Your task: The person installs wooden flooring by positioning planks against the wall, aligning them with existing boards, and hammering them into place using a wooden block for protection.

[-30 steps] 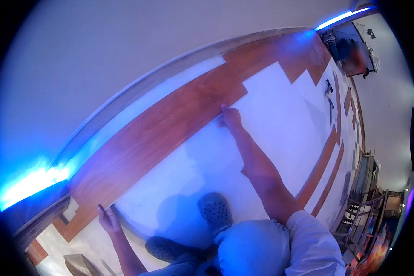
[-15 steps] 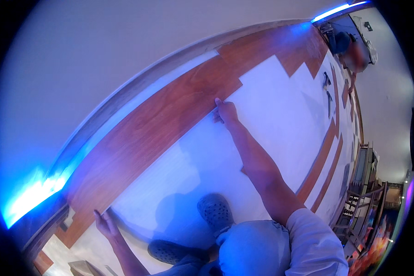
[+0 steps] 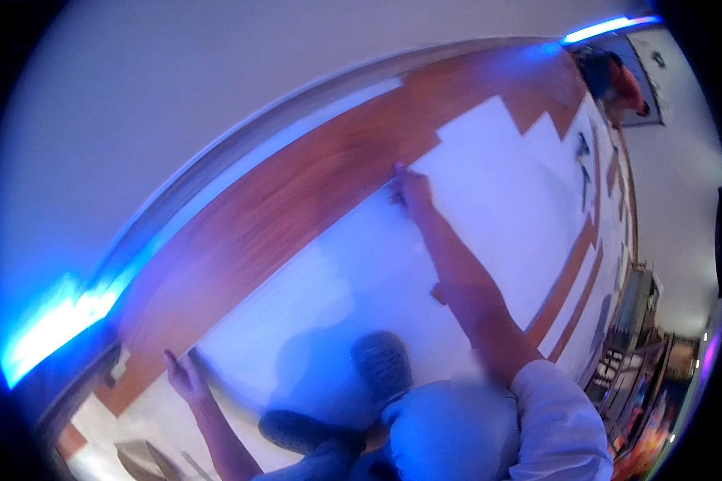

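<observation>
Long reddish-brown wooden planks [image 3: 289, 200] lie in a band along the wall over a white floor surface [image 3: 497, 184]. My left hand [image 3: 183, 373] grips the near edge of a plank at the lower left. Farther along that edge, my right hand [image 3: 409, 186] holds the plank, thumb at the edge and fingers partly hidden and blurred. My clog-covered feet [image 3: 381, 365] and bent knee are below, between my arms.
A pale wall [image 3: 176, 96] with baseboard and blue light strips runs alongside. Loose plank strips [image 3: 573, 305] and dark tools [image 3: 583, 172] lie to the right. Another person [image 3: 622, 88] crouches at the far end. Dark metal racks [image 3: 630, 345] stand at the lower right.
My hands stay on the plank edge with little movement; the view has shifted slightly. The other person's posture and arm position have changed.
</observation>
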Motion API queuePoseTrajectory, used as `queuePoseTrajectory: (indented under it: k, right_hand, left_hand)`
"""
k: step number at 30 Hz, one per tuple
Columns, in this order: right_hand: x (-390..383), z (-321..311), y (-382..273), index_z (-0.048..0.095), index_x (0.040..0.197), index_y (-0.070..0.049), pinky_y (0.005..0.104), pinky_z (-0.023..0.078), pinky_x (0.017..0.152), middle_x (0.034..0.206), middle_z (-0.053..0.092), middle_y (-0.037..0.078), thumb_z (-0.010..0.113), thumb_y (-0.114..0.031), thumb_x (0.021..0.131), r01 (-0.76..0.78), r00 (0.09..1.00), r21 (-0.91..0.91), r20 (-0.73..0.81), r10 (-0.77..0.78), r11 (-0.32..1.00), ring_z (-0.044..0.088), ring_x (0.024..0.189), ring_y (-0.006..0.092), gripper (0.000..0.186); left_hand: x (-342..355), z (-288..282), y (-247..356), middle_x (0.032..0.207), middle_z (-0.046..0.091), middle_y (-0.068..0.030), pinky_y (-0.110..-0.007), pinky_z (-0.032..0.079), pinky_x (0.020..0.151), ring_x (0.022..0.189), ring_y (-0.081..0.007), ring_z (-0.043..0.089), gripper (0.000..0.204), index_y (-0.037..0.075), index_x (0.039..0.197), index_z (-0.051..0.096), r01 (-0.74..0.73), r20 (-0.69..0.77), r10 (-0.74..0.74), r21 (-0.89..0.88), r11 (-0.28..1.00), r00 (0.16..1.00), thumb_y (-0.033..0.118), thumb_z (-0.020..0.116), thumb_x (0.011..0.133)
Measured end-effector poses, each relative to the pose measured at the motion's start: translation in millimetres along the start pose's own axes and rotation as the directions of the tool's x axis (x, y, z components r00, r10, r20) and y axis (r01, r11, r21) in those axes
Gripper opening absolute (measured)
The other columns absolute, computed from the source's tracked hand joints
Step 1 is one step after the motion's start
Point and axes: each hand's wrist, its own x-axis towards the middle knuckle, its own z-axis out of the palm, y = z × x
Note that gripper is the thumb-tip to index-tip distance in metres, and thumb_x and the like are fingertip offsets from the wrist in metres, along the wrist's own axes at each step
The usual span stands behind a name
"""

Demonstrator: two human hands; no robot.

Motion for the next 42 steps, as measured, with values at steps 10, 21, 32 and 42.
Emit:
queuePoseTrajectory:
  k: [10,21,32,42]
  right_hand:
    - [5.2,-41.9,18.9,0.057,0.075,-0.008,0.0298,0.038,0.039,0.054,0.049,0.003,0.059,-0.041,0.104,0.143,0.986,-0.099,0.099,-0.133,0.985,0.045,0.042,0.0136,0.044]
    - [24.0,-40.0,1.6,0.048,0.066,-0.012,0.0296,0.037,0.038,0.055,0.05,0.002,0.055,-0.045,0.105,0.088,0.996,-0.212,0.04,-0.082,0.973,0.046,0.041,0.0149,0.052]
    - [6.7,-22.5,-3.8,0.044,0.065,-0.016,0.028,0.026,0.034,0.051,0.044,0.001,0.051,-0.051,0.106,0.088,0.996,-0.226,0.045,-0.079,0.97,0.042,0.039,0.0136,0.054]
    - [10.8,-28.3,0.6,0.043,0.069,-0.016,0.0272,0.025,0.034,0.053,0.041,0.0,0.048,-0.044,0.107,-0.022,1.0,-0.177,0.013,0.025,0.984,0.041,0.04,0.014,0.047]
  left_hand:
    - [-1.9,60.6,2.2,0.146,0.05,-0.0208,-0.053,0.038,0.119,0.139,-0.0342,0.046,0.041,-0.003,0.144,0.041,0.039,-0.049,-0.07,-0.459,0.888,0.996,0.015,0.049,0.108]
    - [-1.8,77.4,-19.1,0.144,0.052,-0.0217,-0.054,0.041,0.118,0.136,-0.0361,0.05,0.037,-0.003,0.139,0.043,-0.005,-0.078,-0.017,-0.271,0.963,0.997,0.017,0.049,0.108]
    - [5.9,102.2,-25.9,0.144,0.054,-0.0213,-0.055,0.037,0.12,0.137,-0.0365,0.05,0.04,0.0,0.14,0.046,-0.123,-0.234,-0.033,-0.619,0.776,0.972,0.026,0.049,0.109]
    - [8.6,99.3,-9.6,0.143,0.056,-0.0214,-0.059,0.036,0.118,0.135,-0.0381,0.052,0.052,-0.001,0.141,0.044,-0.01,-0.305,-0.154,-0.474,0.881,0.94,0.039,0.044,0.109]
